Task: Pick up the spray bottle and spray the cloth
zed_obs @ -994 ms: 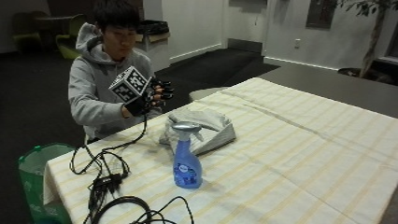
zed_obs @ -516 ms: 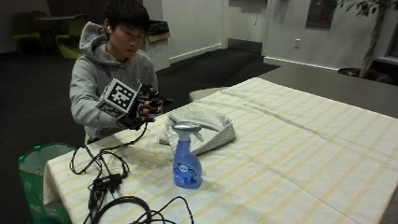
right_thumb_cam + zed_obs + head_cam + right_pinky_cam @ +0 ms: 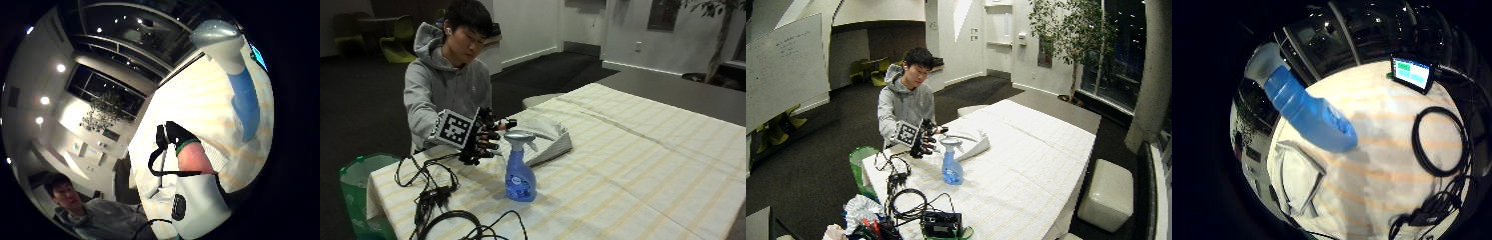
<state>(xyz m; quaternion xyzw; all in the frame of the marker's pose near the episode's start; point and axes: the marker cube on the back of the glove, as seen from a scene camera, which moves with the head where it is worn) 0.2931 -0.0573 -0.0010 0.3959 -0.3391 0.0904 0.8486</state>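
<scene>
One spray bottle (image 3: 519, 167) stands upright on the striped tablecloth (image 3: 639, 165), just in front of the folded grey cloth (image 3: 543, 137). The gloved right hand (image 3: 483, 137) is raised just beside the bottle's trigger head, apart from it, fingers spread and holding nothing. Assessment: the reach stage is in hand; no grasp is made. The next move calls for closing round the neck, with a finger placed at the trigger.

spray bottle (image 3: 519, 175): blue body, pale grey head | cloth (image 3: 546, 137): white | counter (image 3: 639, 165): cream covering, thin yellow stripes | right hand (image 3: 483, 137): black glove | bin (image 3: 360, 175): green | sleeve (image 3: 420, 107): grey
</scene>
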